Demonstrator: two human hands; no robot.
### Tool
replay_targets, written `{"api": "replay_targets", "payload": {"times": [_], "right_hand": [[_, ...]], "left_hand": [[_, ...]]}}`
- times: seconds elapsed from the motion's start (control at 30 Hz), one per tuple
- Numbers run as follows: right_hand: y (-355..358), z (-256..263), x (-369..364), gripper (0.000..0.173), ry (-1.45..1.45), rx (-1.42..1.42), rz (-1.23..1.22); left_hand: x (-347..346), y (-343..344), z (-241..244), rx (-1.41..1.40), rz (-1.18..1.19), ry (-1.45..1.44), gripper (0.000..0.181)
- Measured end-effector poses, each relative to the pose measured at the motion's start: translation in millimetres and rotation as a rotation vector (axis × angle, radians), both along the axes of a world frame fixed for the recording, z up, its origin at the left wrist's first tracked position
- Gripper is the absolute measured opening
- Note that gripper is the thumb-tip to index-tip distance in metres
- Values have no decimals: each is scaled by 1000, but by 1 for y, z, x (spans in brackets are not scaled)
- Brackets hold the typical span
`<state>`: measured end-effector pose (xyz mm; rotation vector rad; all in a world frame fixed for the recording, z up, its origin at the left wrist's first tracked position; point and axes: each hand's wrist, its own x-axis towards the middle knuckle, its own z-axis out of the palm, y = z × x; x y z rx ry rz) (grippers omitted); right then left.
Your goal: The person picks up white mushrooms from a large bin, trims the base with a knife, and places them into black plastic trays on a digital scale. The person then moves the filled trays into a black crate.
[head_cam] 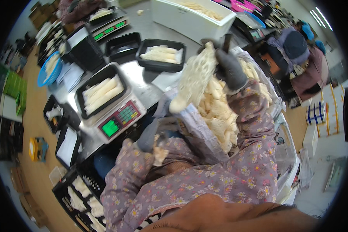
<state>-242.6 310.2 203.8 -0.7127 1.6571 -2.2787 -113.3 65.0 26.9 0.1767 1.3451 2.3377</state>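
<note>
My right hand [232,71], in a dark grey glove, grips the top of a lacy, pale bamboo mushroom [198,75]. Its net hangs down toward a rounded white end. Under it, a paper-lined box [201,127] leans against my lap, full of yellowish netted mushrooms [217,116]. My left hand [148,136], also gloved, is low beside the box's left side; its fingers are partly hidden, and whether they hold anything is unclear. A small pale scrap [160,155] shows by its wrist. Left of the box, a digital scale [121,119] carries a black tray [82,101] of white mushroom stems [103,94].
Another black tray [161,66] of stems and a bare black tray [123,46] stand on the metal table [136,78]. Behind them is a white foam box [188,27]. A black crate [84,200] of mushrooms sits low left. Other people [295,58] work nearby.
</note>
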Motion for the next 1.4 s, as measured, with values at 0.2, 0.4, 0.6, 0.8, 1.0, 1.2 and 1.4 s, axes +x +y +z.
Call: {"api": "replay_targets", "payload": {"times": [0.2, 0.4, 0.6, 0.8, 1.0, 1.2, 1.4], "right_hand": [[-100, -59, 25, 45, -94, 30, 271], [-159, -108, 84, 28, -235, 294, -7], [-205, -136, 168, 31, -111, 397, 193], [-249, -133, 181, 25, -50, 379, 90], [-256, -175, 183, 24, 246, 428, -11], [-215, -140, 157, 24, 8, 710, 553], [-213, -163, 183, 34, -25, 601, 377]], "left_hand": [[38, -18, 9, 248, 61, -89, 45], [102, -49, 20, 22, 517, -3, 33], [124, -55, 1, 8, 840, 118, 45], [134, -71, -32, -513, 926, 335, 49], [146, -85, -36, -136, 840, 188, 45], [155, -102, -22, 126, 870, 156, 33], [156, -100, -21, 172, 974, 120, 36]]}}
